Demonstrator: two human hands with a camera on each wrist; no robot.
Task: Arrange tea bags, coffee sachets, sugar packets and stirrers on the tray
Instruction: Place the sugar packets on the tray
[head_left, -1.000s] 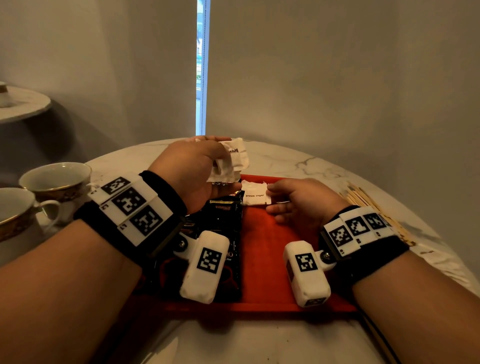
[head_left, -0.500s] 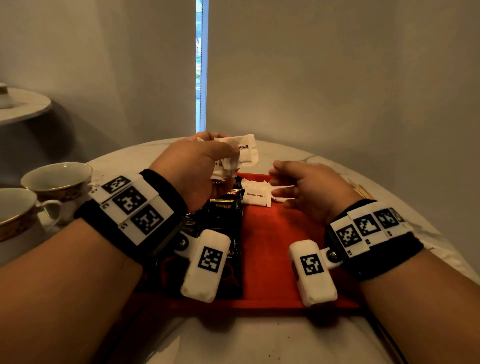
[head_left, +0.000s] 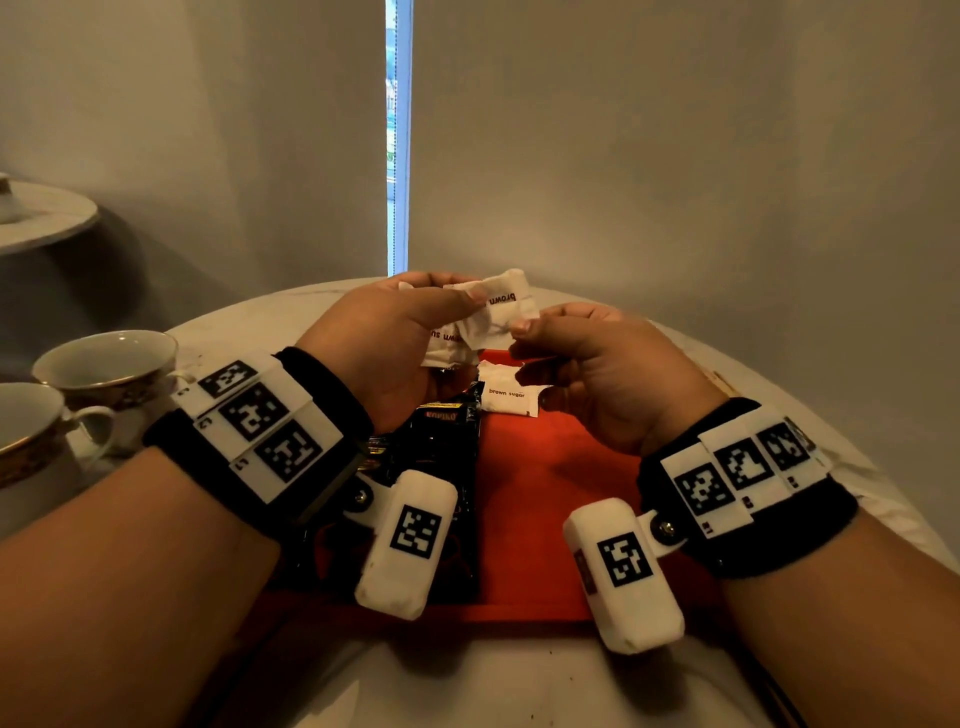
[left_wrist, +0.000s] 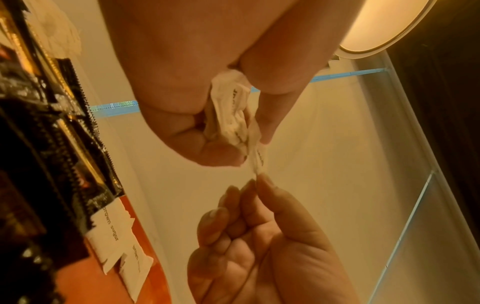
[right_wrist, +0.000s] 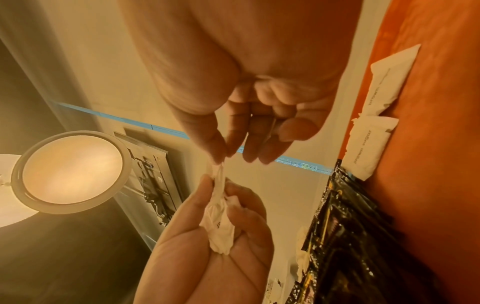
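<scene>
Sugar packets partly laid out, stirrers not on the tray yet

A bunch of white sugar packets (head_left: 470, 332) is gripped in the left hand (head_left: 395, 343) at the centre of the head view, above the far edge of the red tray (head_left: 545, 467), and the corner of the top packet (head_left: 506, 304) is being pinched by the thumb and fingertips of the right hand (head_left: 597, 374), so it looks like one is about to be peeled off. Two packets marked brown sugar (left_wrist: 114, 232) are already laid on the tray near its far edge, just beside the black coffee sachets (head_left: 441, 467) lined up along the left half. The wooden stirrers (head_left: 722, 378) are barely seen past the right wrist, apparently off the tray. No tea bags can be made out for sure. So roughly halfway, probably: the held packets, stirrers and maybe tea are left.
</scene>
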